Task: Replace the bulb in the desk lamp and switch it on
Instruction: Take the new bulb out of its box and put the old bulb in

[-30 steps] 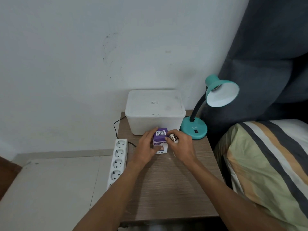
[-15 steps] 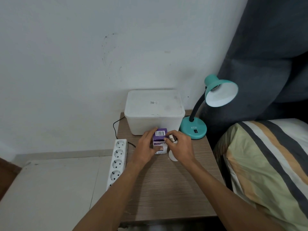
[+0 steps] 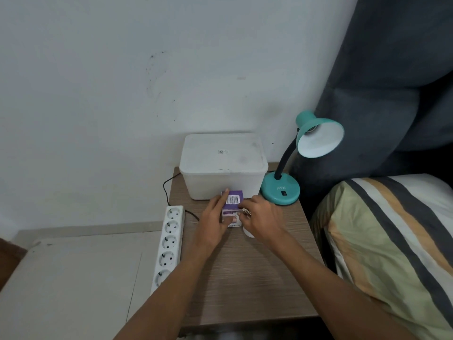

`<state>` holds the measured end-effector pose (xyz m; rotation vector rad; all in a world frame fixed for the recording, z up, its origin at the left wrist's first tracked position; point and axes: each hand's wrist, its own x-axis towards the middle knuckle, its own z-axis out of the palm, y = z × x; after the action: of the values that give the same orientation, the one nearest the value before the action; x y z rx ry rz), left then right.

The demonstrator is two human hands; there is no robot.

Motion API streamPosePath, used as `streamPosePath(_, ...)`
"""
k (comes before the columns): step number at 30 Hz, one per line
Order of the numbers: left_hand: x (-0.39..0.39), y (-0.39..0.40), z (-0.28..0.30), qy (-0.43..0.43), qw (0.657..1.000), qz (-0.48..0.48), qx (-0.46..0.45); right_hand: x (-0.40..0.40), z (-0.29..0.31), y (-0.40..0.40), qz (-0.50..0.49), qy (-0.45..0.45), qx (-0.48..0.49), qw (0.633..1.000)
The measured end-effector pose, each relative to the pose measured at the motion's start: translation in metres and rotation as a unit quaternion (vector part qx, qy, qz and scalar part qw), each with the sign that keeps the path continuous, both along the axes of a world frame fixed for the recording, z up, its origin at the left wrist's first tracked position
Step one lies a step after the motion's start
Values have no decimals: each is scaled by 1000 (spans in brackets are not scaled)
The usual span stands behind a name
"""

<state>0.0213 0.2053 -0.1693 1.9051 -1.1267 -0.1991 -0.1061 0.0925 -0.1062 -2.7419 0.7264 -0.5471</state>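
The step in hand looked like getting the new bulb out of its box point(image 3: 232, 204), or else putting the old one away into it; the frame alone did not settle which. Either way it called for the left hand point(image 3: 215, 217) to keep the box pinned flat on the table point(image 3: 245, 278) while the right hand point(image 3: 262, 219) moved the bulb point(image 3: 247, 230) straight along the box's length, holding it by the metal screw base rather than squeezing the glass, and keeping it low over the wood so a slip would cost nothing. The left hand was closed on the box, its fingers point(image 3: 224, 196) along the left side and the thumb pressed on the near white end. The right hand was curled around the bulb, with the threaded base showing between the knuckles just beside the box and a bit of white glass peeking out under the palm, near the table. Both hands were touching or nearly touching across the box, right in front of the white plastic tub point(image 3: 223, 165). The lamp point(image 3: 316, 136) stood to the right of the tub, its teal base point(image 3: 280, 190) near the right hand and its shade turned forward; the socket inside looked empty, though it was too shadowed to be sure. The switch point(image 3: 283, 193) on the base was untouched, and a power strip point(image 3: 169, 241) lay off the table's left edge, well apart from the lamp.
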Motion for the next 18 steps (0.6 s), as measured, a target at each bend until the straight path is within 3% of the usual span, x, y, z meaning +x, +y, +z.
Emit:
streamPosePath(2,0,-1,1,-11,1000,1,7,-1,0,0,10,15,-23,1000)
streamPosePath(6,1,-1,1,7,1000,-2,3,-3,3,2,8,4,47,999)
streamPosePath(11,1,-4,4,44,998,32,-15,-8,14,-3,-67,-78,183,978)
streamPosePath(18,7,-11,4,48,995,82,-40,-14,25,-20,-133,-160,209,956)
